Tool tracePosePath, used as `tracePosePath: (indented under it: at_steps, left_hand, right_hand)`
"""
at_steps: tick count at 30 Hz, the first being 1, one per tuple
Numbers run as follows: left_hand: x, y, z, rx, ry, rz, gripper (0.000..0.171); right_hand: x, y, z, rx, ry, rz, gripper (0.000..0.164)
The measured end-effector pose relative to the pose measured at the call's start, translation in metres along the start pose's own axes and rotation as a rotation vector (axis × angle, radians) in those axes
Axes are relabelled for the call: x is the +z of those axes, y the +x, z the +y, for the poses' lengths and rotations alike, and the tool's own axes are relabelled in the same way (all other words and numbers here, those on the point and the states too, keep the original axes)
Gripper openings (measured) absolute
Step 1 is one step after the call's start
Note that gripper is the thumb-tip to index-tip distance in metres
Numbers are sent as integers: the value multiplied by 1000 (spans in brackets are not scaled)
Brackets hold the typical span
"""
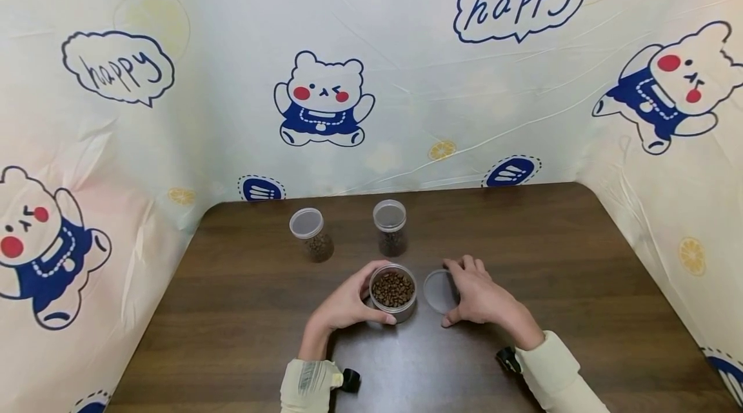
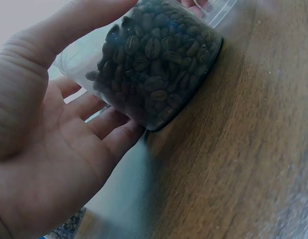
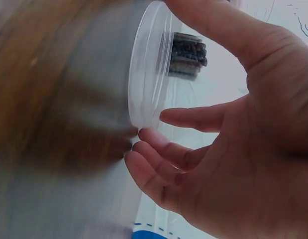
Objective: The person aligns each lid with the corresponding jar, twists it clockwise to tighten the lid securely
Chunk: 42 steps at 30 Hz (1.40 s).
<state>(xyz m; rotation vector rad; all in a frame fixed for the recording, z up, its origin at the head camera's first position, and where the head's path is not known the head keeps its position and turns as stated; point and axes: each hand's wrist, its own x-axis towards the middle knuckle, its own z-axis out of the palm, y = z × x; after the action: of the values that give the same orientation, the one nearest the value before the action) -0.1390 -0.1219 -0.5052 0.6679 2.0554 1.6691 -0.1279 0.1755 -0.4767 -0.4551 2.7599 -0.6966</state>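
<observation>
A clear plastic jar (image 1: 393,290) of coffee beans stands without a lid on the table. My left hand (image 1: 354,300) grips it from the left, thumb along the near side and fingers behind. In the left wrist view the beans (image 2: 154,59) show through the jar's wall, and the left palm (image 2: 59,144) faces it. Just right of the jar, a translucent round lid (image 1: 439,292) lies on the table. My right hand (image 1: 478,293) holds it by the rim, thumb on the near side, fingers on the far side. The right wrist view shows the lid (image 3: 149,64) between thumb and fingertips.
Two lidded jars of dark beans stand farther back: one jar (image 1: 313,235) at the left, slightly tilted in view, the other jar (image 1: 391,229) behind the open one. The brown wooden table (image 1: 232,310) ends at a printed cloth (image 1: 406,110) hung behind and at both sides.
</observation>
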Motion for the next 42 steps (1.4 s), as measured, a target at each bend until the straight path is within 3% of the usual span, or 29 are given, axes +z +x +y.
tracePosePath:
  at_steps: [10,21,34,42]
  left_hand:
    - [-1,1,0,-1,-6,-9,94]
    - [-1,2,-1,1,-7,-20,93]
    - [0,2,-2,-12,-25,-22,93]
    - [0,-1,0,-28,-12,-9,94]
  right_hand:
    - [-2,-1,2,-9,-44,16,86]
    - [-6,-8,-7,-102,-53,79,87]
    - [-13,-7,-22,-76,-8,43,91]
    - [-8,-1,-4,-75,142,24,86]
